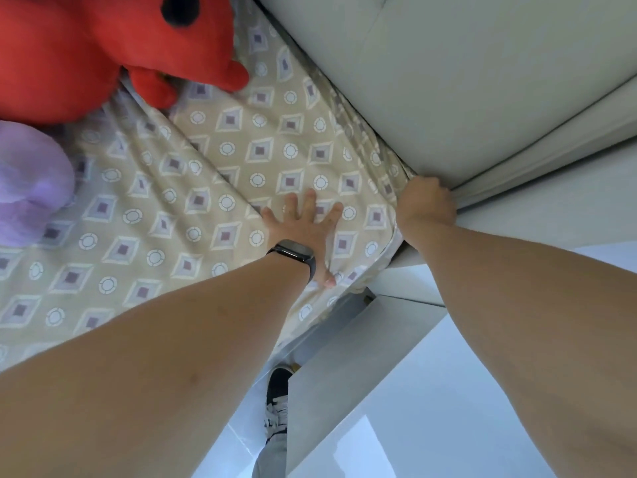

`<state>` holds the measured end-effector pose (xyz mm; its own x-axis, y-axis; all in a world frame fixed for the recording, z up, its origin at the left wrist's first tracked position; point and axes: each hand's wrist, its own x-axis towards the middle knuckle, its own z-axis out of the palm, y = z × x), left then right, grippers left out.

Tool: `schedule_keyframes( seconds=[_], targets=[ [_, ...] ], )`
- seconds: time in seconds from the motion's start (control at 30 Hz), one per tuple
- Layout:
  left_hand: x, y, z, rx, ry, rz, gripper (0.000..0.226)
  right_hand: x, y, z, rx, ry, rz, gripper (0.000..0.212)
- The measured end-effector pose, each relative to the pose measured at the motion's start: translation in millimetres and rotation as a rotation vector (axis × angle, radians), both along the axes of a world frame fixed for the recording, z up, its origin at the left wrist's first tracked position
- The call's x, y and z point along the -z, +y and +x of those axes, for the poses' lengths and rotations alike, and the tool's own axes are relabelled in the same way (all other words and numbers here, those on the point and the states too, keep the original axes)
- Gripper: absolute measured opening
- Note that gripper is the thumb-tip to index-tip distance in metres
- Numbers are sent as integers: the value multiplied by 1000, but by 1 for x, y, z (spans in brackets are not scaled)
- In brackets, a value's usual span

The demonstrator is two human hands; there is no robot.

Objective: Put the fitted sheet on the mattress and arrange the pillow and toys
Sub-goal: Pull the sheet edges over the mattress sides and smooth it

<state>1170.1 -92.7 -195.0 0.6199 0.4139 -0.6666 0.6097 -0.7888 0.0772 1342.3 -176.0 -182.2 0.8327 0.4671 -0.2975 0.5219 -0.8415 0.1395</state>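
So we're leaning over the corner of the bed here. Our left hand (305, 222), the one with the black smartwatch (297, 254) on the wrist, is flat on the beige fitted sheet with the grey diamond and white circle print (213, 188), fingers straight and spread wide, pressing the fabric down near the right-hand corner of the mattress. The thumb sits right on the near edge, where the sheet turns down over the side.

Our right hand (425, 203) is just beside it to the right, at the far corner, fingers curled down into the gap between the mattress and the pale grey padded headboard (465, 84). It looks like it's gripping the sheet's edge there, but the fingertips are hidden in the gap, so we can't say exactly how much fabric they've got.

The sheet covers all the mattress top we can see, with some long creases running from the near corner toward the far left. A big red plush toy with a black patch (86, 46) sits on the sheet at the far left, and a fuzzy lilac plush toy (31, 181) lies just near of it at the left edge.

Down at the near side there's our dark sneaker with pale laces (277, 405) on the glossy white floor (396, 426).
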Motion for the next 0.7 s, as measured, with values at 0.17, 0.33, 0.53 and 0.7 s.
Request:
schedule_keyframes(
  seconds=[0.17, 0.33, 0.53, 0.7],
  targets=[
    [-8, -1, 4, 6, 40, 0, 145, -13, 4, 15, -86, 0, -213, 34],
    [0, 1, 0, 8, -5, -1, 145, 3, -2, 22, 76, 5, -269, 40],
    [14, 6, -3, 50, -20, 10, 144, 29, -3, 28, 83, 44, -304, 34],
    [16, 8, -5, 59, -35, 15, 143, 22, 1, 23, 39, 116, -378, 40]
  ],
)
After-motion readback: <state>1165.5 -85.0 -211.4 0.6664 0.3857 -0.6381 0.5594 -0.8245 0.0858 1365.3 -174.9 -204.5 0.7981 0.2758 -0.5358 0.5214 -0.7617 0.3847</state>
